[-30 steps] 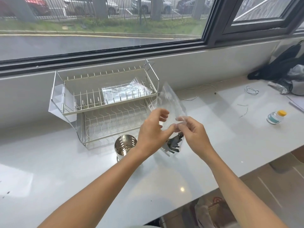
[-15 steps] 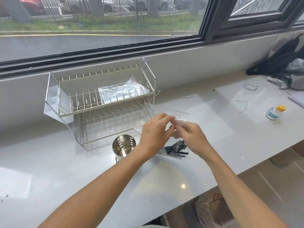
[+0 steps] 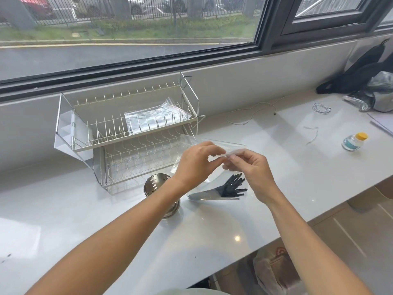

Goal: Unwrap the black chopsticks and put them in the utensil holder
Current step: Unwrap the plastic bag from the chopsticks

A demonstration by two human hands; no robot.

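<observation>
Both hands hold a clear plastic wrapper [image 3: 229, 146] above the white counter. My left hand [image 3: 197, 165] pinches its edge from the left, and my right hand [image 3: 251, 173] pinches it from the right, fingertips almost touching. Several black chopsticks [image 3: 230, 187] lie fanned out on the counter below my hands, their far ends still inside clear wrapping [image 3: 204, 195]. The round perforated steel utensil holder [image 3: 158, 185] stands to the left of the chopsticks, partly hidden by my left forearm.
A two-tier wire dish rack [image 3: 131, 133] with a plastic sheet on its top shelf stands behind the holder. A small yellow-capped bottle [image 3: 354, 141], white cables [image 3: 251, 113] and a dark bag [image 3: 361, 73] sit at the right. The counter's front edge runs below my arms.
The clear wrapper stood upright between my hands a second ago; now it lies flatter and lower. The chopsticks' black ends have spread out on the counter.
</observation>
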